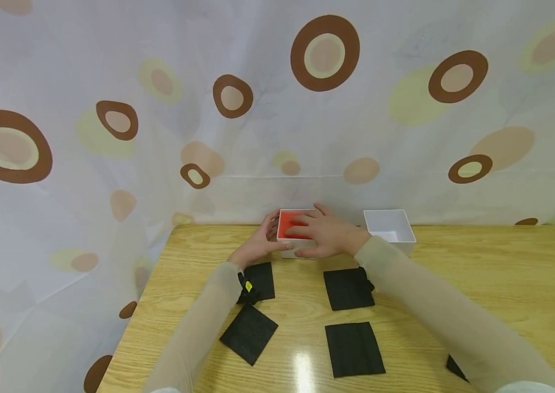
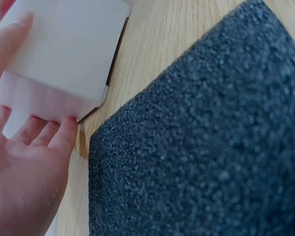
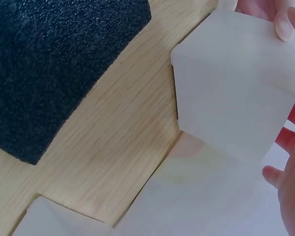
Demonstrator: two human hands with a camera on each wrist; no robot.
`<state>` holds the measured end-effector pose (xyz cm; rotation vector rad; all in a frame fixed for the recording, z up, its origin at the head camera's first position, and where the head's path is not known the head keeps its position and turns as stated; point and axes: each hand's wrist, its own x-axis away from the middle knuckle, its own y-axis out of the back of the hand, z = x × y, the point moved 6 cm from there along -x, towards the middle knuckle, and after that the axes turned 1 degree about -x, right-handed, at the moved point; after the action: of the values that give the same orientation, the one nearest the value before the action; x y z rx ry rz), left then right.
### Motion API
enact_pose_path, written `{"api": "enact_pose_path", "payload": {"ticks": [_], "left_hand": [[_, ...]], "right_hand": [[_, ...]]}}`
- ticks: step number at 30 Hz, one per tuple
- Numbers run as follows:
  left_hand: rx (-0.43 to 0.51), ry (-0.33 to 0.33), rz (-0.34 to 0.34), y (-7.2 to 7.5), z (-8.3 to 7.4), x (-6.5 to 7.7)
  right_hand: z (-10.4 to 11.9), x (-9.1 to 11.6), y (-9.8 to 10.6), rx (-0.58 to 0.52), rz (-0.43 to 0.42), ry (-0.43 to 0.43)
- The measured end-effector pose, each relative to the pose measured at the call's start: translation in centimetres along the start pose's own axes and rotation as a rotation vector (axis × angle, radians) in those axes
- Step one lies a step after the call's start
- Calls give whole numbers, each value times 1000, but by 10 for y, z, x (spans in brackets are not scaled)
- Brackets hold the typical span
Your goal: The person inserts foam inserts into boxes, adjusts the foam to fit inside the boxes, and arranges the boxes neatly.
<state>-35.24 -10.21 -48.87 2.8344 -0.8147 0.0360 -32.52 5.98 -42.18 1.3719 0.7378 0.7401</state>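
A small white box with a bright red surface inside its open top stands at the back of the table, close to the patterned cloth. My left hand grips its left side, thumb along the front wall and fingers on the side wall, as the left wrist view shows too. From the right my right hand reaches over the top, its outstretched fingers spread across the red surface and its thumb low by the front wall. In the right wrist view its fingertips show near the box's edge.
To the right stands a second white box, open at the top. Several black foam squares lie on the wooden table, among them a tilted one and one near the middle. A patterned cloth hangs behind and at the left.
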Motion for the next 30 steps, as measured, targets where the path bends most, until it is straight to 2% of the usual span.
{"api": "enact_pose_path", "payload": {"ticks": [13,18,22,30], "left_hand": [[-5,-9,-1,0,1,-1],[-3,-11,5,1,2,-1],[-8,-10,4,0,2,0],[-3,-10,6,0,2,-1]], "right_hand": [[2,0,2,1,28,-4],[7,0,7,-59,8,21],[6,-1,6,-112,14,-17],[4,-1,2,-97,35,-46]]}}
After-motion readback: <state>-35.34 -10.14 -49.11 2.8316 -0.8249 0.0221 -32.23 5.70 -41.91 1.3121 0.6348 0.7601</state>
